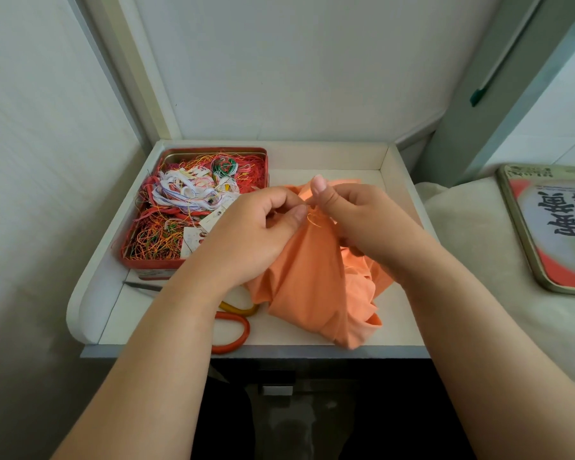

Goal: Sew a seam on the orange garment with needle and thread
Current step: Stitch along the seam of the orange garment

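White raised-edge tray table (399,180) against pale walls. Crumpled orange fabric garment (307,280) at centre; left hand (256,227) and right hand (359,217) both pinch its top fold, beside loose orange thread (313,220). Red thread-filled metal tin (193,207) at 10 o'clock; orange-handled scissors (236,330) at 7.

two bare forearms come in from the bottom edge of the view. no sleeve covers them as far as the frame shows. the left hand (259,227) and the right hand (356,214) are bare too. the nail of the right thumb is short, with a rounded tip.
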`<action>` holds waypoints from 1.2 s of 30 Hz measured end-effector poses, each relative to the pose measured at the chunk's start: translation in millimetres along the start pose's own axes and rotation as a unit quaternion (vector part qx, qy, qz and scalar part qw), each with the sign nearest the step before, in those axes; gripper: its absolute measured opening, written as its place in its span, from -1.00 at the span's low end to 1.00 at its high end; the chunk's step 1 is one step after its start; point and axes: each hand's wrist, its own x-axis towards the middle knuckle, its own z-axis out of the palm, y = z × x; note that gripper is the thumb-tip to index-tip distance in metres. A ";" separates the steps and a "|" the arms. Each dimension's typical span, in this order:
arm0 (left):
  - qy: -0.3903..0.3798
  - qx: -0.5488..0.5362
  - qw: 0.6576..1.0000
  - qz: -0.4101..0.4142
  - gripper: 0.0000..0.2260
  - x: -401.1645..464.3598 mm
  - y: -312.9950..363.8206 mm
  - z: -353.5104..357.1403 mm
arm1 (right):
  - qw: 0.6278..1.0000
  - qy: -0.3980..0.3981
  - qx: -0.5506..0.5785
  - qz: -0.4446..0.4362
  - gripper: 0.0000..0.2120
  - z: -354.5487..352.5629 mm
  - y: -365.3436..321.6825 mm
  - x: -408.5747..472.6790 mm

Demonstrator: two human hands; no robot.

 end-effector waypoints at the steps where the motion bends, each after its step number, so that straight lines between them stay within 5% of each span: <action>1: 0.001 0.002 1.000 0.003 -0.82 -0.4 1.3 0.9 | 1.000 0.014 0.007 0.008 -0.46 -0.4 -0.2 0.1; 5: 0.036 -0.007 0.999 -0.003 -0.87 -0.1 1.3 3.7 | 0.995 0.087 0.039 0.037 -0.59 -2.2 0.6 2.2; 9: 0.047 0.000 0.999 0.008 -0.86 0.8 2.2 5.4 | 0.997 0.064 0.006 0.043 -0.55 -4.6 2.3 3.3; 14: 0.012 0.015 0.999 0.026 -0.85 -0.1 2.4 7.9 | 0.995 -0.014 0.096 0.014 -0.65 -2.4 2.5 1.8; 20: -0.051 0.025 0.998 0.012 -0.86 -1.3 1.7 6.4 | 0.979 0.046 0.196 0.032 -0.65 -6.8 6.8 10.5; 26: -0.203 -0.080 0.975 -0.047 -0.85 -5.0 1.4 4.2 | 0.893 -0.141 0.394 0.168 -0.71 -36.1 27.4 23.3; 30: -0.276 -0.111 0.953 -0.052 -0.83 -7.8 8.8 1.3 | 0.856 -0.127 0.477 0.150 -0.70 -47.0 36.6 32.4; 36: -0.303 -0.147 0.939 -0.067 -0.74 -7.5 10.1 2.1 | 0.739 -0.067 0.645 0.181 -0.65 -31.9 39.9 42.2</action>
